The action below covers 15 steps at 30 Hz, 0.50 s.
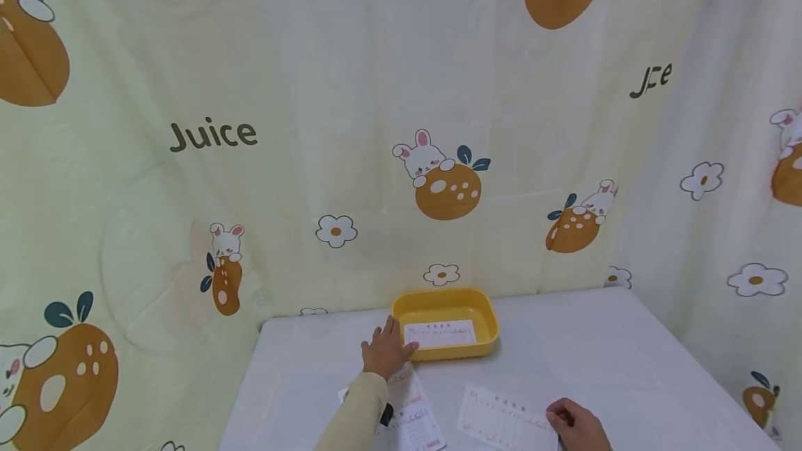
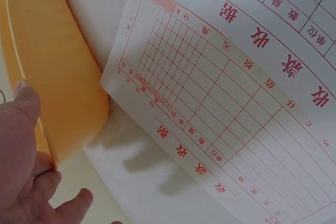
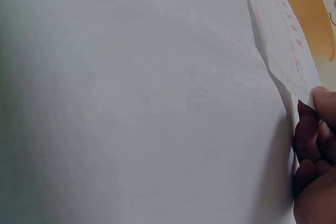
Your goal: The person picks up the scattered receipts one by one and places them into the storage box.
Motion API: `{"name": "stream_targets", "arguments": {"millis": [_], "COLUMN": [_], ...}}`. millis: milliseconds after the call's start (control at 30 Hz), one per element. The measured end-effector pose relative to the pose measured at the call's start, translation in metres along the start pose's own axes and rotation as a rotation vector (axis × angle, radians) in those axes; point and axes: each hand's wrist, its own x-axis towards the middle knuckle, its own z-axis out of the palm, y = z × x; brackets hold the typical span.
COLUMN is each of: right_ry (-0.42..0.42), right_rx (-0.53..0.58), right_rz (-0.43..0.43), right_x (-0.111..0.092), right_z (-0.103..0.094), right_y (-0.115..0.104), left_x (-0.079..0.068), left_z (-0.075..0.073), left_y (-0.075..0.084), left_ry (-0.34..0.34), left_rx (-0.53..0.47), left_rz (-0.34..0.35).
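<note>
Now, on the bench (image 1: 576,346), the yellow tray (image 1: 451,352) is touched by the left hand's (image 1: 383,352) spread fingers, and the paper (image 1: 504,420) in front, pinched by the right hand (image 1: 581,426), is perhaps being picked up, needing gentle lifting.

My head camera looks forward and down from well in front of the yellow rounded-rectangular plastic tray (image 1: 457,351); my left-wrist camera looks from close beside it, my right-wrist camera from farther off; all three catch its wall.
</note>
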Motion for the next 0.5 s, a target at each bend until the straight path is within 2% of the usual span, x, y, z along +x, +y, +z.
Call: {"name": "stream_targets", "arguments": {"millis": [500], "right_ry": [0.01], "right_rx": [0.01], "right_rz": [-0.012], "right_x": [0.004], "right_z": [-0.016], "right_y": [-0.008], "left_x": [-0.001], "left_z": [-0.004], "left_y": [0.001], "left_ry": [0.004], "left_rx": [-0.001], "left_rz": [0.009]}}
